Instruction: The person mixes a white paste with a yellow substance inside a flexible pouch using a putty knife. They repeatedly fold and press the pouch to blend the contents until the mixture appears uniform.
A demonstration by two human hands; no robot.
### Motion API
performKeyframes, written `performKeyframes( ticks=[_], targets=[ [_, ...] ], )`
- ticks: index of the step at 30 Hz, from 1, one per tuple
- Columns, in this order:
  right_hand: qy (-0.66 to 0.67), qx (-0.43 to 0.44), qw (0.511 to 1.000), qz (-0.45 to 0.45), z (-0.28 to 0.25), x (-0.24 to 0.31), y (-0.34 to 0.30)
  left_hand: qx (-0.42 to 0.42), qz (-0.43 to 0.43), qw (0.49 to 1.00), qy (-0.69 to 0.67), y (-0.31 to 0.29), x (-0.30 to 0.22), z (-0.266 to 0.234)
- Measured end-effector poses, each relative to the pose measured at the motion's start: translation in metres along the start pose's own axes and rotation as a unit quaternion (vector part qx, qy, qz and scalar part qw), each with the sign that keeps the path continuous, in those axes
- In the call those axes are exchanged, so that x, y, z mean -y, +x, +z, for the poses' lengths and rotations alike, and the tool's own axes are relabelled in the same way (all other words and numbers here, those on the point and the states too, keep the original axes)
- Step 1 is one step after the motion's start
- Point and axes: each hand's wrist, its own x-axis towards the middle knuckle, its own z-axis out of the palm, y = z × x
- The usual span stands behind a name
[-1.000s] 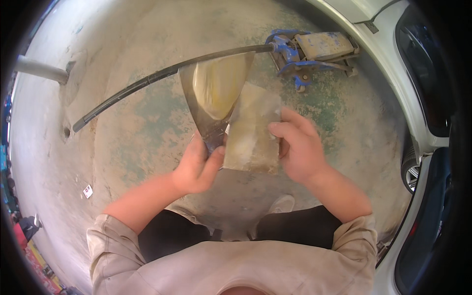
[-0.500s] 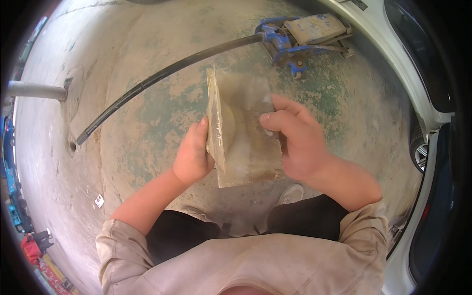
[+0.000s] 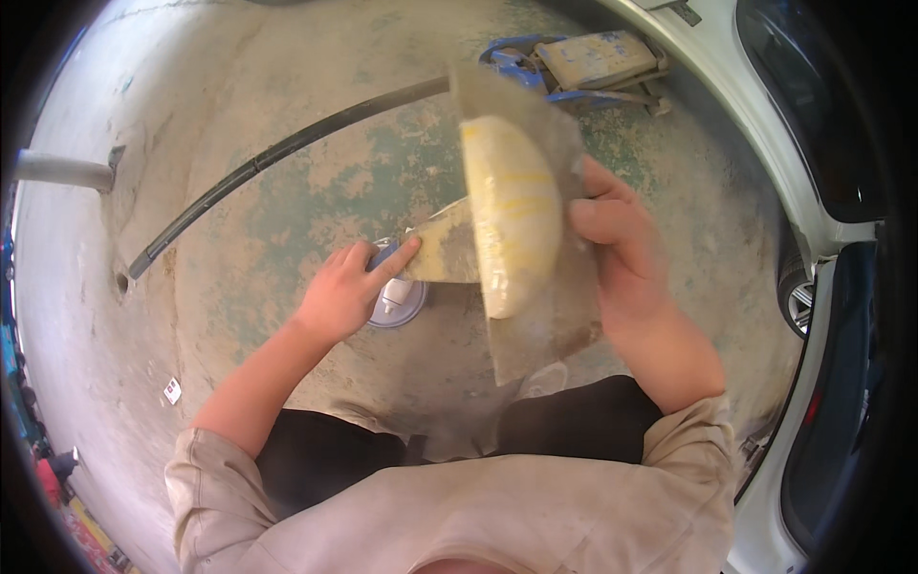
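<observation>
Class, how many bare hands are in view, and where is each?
2: the left hand holds the flat scraper; to its right, the right hand grips the sheet bearing yellowish paste.

Car workshop: blue floor jack point(image 3: 598, 59) near car point(image 3: 714, 46).

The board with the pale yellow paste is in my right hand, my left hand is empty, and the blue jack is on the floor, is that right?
Not quite: your left hand isn't empty; the head view shows it holding a scraper. The board with the pale yellow paste is in your right hand, and the blue jack is on the floor.
</observation>
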Motion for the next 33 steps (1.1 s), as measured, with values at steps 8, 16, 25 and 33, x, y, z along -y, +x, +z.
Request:
performKeyframes(
  ticks=[8, 16, 25, 33],
  targets=[
    [-0.168, -0.189, 0.948, -0.193, -0.05, 0.012, 0.011, 0.083, -0.233, 0.591, -0.768, 0.002, -0.023, -0.05],
    [-0.662, 0.035, 0.642, -0.386, -0.023, 0.003, 0.008, 0.191, -0.209, 0.548, -0.787, -0.003, -0.032, -0.059],
    [-0.733, 0.169, 0.635, -0.176, -0.025, 0.01, 0.003, 0.152, -0.203, 0.565, -0.785, -0.013, -0.027, -0.061],
    [-0.675, 0.131, 0.698, -0.202, -0.026, 0.009, -0.005, 0.147, -0.188, 0.52, -0.82, -0.014, -0.026, -0.069]
  ],
)
